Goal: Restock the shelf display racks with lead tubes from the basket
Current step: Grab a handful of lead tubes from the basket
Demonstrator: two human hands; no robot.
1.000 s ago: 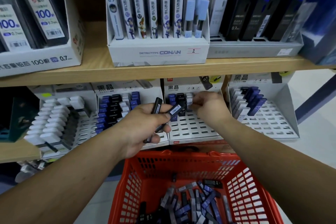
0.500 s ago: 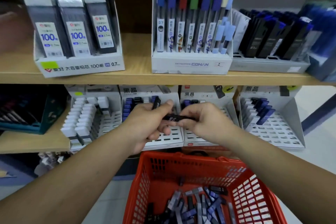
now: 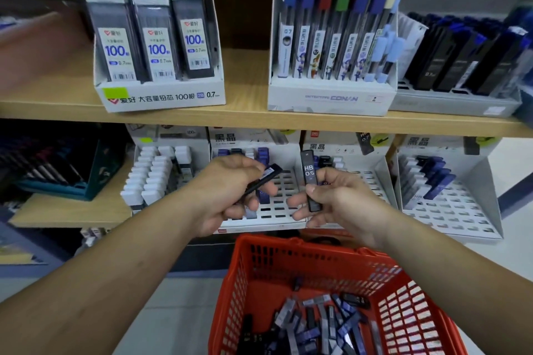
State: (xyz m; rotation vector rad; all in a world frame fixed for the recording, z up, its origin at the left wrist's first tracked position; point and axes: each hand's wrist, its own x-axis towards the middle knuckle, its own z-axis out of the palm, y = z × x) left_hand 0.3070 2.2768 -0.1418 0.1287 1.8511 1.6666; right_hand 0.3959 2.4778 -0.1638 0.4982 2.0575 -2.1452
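Observation:
My left hand (image 3: 227,190) grips a black lead tube (image 3: 264,180) that points up to the right. My right hand (image 3: 343,199) pinches another black lead tube (image 3: 310,179), upright and marked HB 0.5, its label facing me. Both hands hover in front of the white slotted display racks (image 3: 284,207) on the lower shelf, apart from each other. Below them an orange basket (image 3: 291,262) holds several loose black and blue lead tubes (image 3: 320,326).
A third slotted rack (image 3: 450,210) with blue tubes stands at the right, and a rack of white-capped tubes (image 3: 155,179) at the left. The upper wooden shelf (image 3: 248,115) carries a box of 100-lead packs (image 3: 155,43), a colourful Conan box (image 3: 331,37) and dark tubes (image 3: 461,57).
My right hand has taken a tube from my left hand, drawn away to the right and turned it upright. The camera has tilted up a little.

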